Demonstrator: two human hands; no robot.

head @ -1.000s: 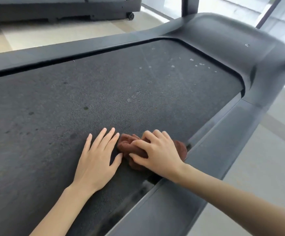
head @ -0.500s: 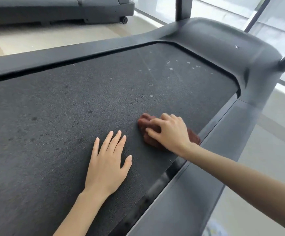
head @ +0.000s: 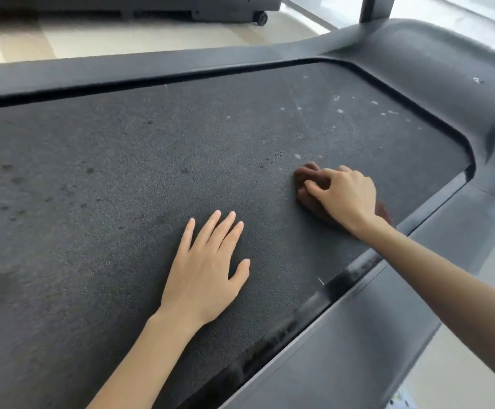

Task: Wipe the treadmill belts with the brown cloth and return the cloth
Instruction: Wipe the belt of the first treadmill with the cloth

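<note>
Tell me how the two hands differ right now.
The left hand lies flat; the right hand is curled. The left hand holds nothing; the right hand grips the cloth. The left hand is nearer the camera; the right hand reaches farther. Both are down on the belt.

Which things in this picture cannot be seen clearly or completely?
Head view only:
Brown cloth: mostly covered by the right hand; its full shape is hidden.
Treadmill belt: cut off by the left and bottom edges.
Second treadmill: only its base shows; the top edge cuts the rest.
Pale specks on the belt: too small to identify.
</note>
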